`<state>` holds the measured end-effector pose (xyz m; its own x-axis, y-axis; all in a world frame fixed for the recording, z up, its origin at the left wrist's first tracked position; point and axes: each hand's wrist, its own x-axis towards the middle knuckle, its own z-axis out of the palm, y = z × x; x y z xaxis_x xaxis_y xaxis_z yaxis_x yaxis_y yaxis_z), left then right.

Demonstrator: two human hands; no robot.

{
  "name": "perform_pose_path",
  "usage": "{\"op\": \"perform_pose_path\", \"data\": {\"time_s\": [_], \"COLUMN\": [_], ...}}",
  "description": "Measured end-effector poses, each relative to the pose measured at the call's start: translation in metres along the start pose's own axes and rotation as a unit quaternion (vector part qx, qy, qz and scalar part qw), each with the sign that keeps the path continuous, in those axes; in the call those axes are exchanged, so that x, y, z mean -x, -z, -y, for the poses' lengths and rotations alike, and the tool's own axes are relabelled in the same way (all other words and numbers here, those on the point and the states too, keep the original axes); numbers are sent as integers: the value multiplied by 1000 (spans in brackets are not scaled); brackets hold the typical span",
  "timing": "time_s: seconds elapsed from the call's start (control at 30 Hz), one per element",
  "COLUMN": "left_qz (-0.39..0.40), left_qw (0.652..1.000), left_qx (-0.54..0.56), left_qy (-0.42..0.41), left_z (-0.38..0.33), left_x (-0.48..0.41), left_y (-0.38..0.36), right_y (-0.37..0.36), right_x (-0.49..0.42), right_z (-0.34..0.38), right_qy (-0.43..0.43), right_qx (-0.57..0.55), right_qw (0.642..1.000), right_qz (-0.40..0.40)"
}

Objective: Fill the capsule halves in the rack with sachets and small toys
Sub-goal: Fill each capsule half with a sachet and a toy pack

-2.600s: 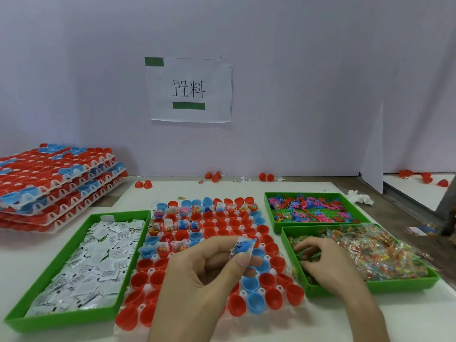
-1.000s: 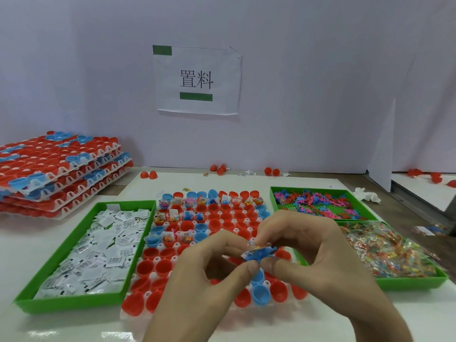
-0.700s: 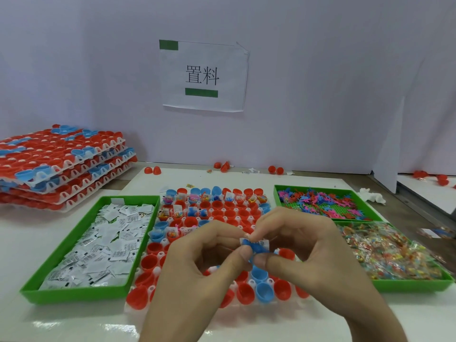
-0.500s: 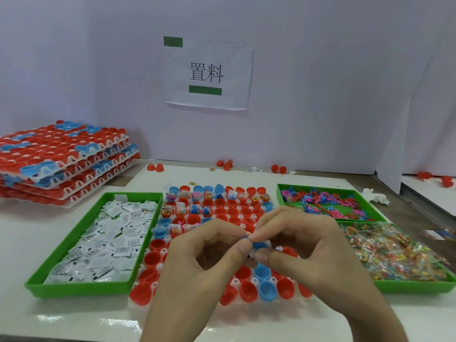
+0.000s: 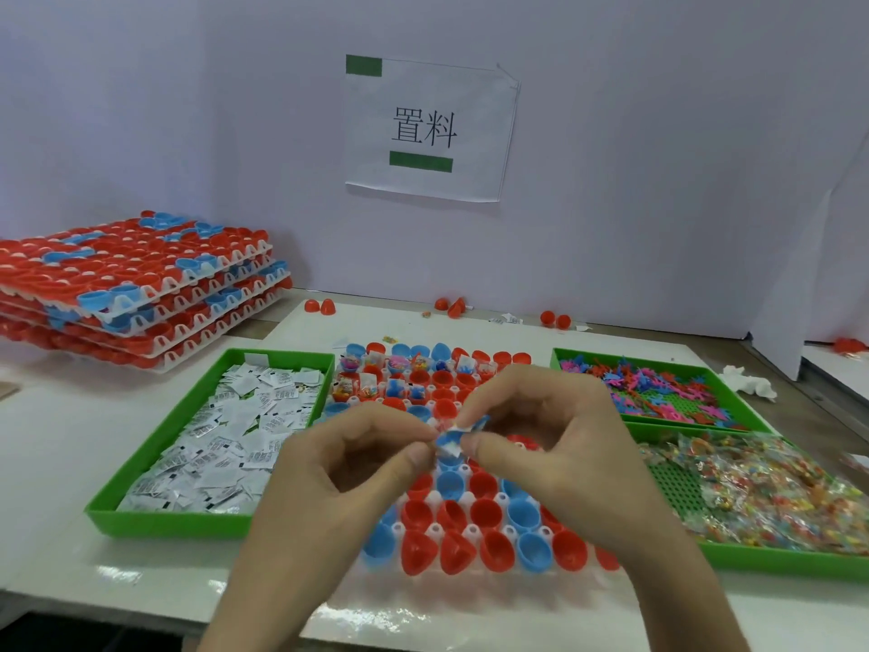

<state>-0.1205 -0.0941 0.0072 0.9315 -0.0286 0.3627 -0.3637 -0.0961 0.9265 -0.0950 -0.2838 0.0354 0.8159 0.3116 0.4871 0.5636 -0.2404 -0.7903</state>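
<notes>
A white rack [image 5: 463,498] of red and blue capsule halves lies on the table in front of me. Its far rows hold sachets and small toys; the near cups look bare. Above the rack's middle, my left hand [image 5: 338,482] and my right hand [image 5: 564,454] meet. Both pinch one small blue-and-white sachet [image 5: 454,435] between thumb and fingertips, folding it. My hands hide the rack's centre cups.
A green tray of white sachets [image 5: 188,522] sits left of the rack. Two green trays stand right: one with colourful plastic toy pieces [image 5: 658,392], one with clear-wrapped small toys [image 5: 776,555]. Stacked filled racks [image 5: 136,284] lie far left. Loose red halves [image 5: 319,305] dot the back edge.
My right hand came from the right tray to join my left hand at the blue sachet. Both hands have since been folding it above the rack.
</notes>
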Motion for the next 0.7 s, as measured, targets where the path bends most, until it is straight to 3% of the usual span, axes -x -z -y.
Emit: {"op": "perform_pose_path", "data": {"time_s": [0.07, 0.17, 0.3, 0.43, 0.7], "left_qz": [-46, -129, -57, -41, -46], "left_qw": [991, 946, 865, 842, 852], "left_qx": [-125, -296, -461, -503, -486], "left_qy": [9, 32, 191, 188, 186], "left_z": [17, 51, 100, 114, 112], "left_x": [-14, -49, -81, -84, -83], "left_y": [23, 65, 96, 98, 99], "right_y": [5, 17, 16, 7, -12], "right_x": [-19, -60, -107, -125, -126], "right_z": [-9, -36, -83, -118, -136], "right_qy": [-15, -31, -71, -83, -82], "right_qx": [57, 151, 259, 293, 333], "right_qw": [998, 988, 962, 947, 925], "right_qz": [-2, -21, 42, 107, 161]}}
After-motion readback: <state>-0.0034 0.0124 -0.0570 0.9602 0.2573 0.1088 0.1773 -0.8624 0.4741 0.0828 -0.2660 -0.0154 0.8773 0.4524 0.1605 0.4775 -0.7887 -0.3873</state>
